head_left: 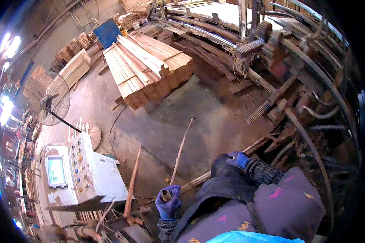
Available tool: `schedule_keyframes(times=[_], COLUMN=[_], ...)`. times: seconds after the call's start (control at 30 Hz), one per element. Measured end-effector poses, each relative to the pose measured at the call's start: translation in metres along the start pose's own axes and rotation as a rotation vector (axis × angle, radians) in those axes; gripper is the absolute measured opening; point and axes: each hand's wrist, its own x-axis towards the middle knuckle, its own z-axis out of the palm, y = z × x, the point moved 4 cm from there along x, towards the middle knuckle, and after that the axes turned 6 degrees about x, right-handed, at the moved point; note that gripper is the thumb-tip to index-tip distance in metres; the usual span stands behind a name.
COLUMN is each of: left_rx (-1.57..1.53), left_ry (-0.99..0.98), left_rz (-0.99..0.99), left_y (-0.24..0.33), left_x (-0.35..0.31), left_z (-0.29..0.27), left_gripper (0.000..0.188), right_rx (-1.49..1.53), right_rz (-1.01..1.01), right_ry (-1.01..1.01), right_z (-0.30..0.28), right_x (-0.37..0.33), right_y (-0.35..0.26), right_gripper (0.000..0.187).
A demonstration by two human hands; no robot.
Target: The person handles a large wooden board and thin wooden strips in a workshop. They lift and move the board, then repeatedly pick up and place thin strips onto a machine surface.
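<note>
My left hand [169, 204], in a purple-blue glove, is closed around the near end of a long thin hooked stick [181, 150]. The round brown butt of its handle shows at the thumb, and the stick slants up and away over the floor to a small bent tip. My right hand [238, 159], gloved in blue, lies on the dark cloth [222, 167] over my knee. Its fingers are partly seen, loosely bent, and I see nothing held in them.
At left stand a control console [105, 174] with buttons and a lit screen, and a pedestal fan [48, 101]. A reddish wooden pole [133, 182] leans nearby. Ahead lies a big stack of sawn boards [150, 69]. Heavy machinery with a toothed rack [259, 112] fills the right.
</note>
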Motion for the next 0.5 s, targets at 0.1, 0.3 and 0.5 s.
schedule_keyframes(times=[0.1, 0.3, 0.5], left_rx=[-0.013, 0.012, 0.041], left_ry=[-0.017, -0.104, -0.209], left_rz=[-0.02, 0.004, -0.006], left_y=[0.013, 0.032, 0.081], left_x=[0.072, 0.23, 0.405], left_z=[0.001, 0.054, 0.125], left_gripper=[0.012, 0.012, 0.013], right_rx=[-0.061, -0.069, 0.794], right_rz=[-0.025, -0.051, -0.022], right_ry=[0.051, 0.034, 0.029], right_z=[-0.017, -0.022, -0.078], right_x=[0.062, 0.285, 0.495], right_y=[-0.046, -0.087, -0.192], right_gripper=[0.063, 0.068, 0.074])
